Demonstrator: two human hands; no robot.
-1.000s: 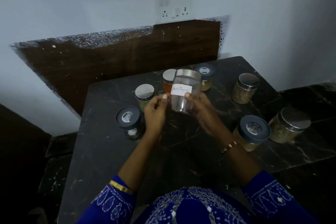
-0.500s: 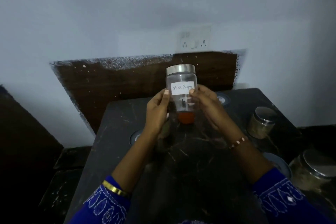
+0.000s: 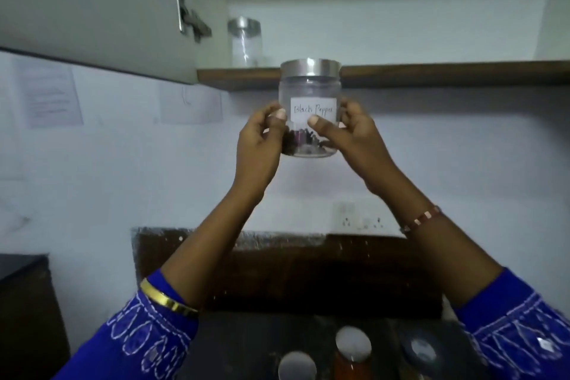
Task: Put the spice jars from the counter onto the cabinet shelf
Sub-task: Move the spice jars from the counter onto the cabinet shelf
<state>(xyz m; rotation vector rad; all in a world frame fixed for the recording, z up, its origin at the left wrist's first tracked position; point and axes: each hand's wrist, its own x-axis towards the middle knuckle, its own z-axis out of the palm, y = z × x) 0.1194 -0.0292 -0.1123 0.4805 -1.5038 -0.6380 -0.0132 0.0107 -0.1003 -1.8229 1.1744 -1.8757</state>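
A clear jar (image 3: 309, 88) with a steel lid and a white "Black Pepper" label is raised in front of the wall, its lid level with the edge of the cabinet shelf (image 3: 431, 72). My left hand (image 3: 262, 139) grips its left side and my right hand (image 3: 348, 133) grips its right side, thumbs on the front. A few dark peppercorns lie at its bottom. Another clear steel-lidded jar (image 3: 245, 42) stands on the shelf at the left. Three more jars show at the bottom on the dark counter (image 3: 246, 345): a steel-lidded one (image 3: 296, 367), a red-filled one (image 3: 352, 352) and a dark-lidded one (image 3: 421, 353).
The open white cabinet door (image 3: 101, 9) hangs at upper left with its hinge (image 3: 192, 20) near the shelf. Papers (image 3: 51, 95) are stuck on the wall. A wall socket (image 3: 357, 217) sits above the dark backsplash (image 3: 293, 271).
Both hands have lifted the Black Pepper jar from above the counter up to shelf height. The view has tilted up, so the shelf and cabinet now show and most counter jars have dropped out of view.
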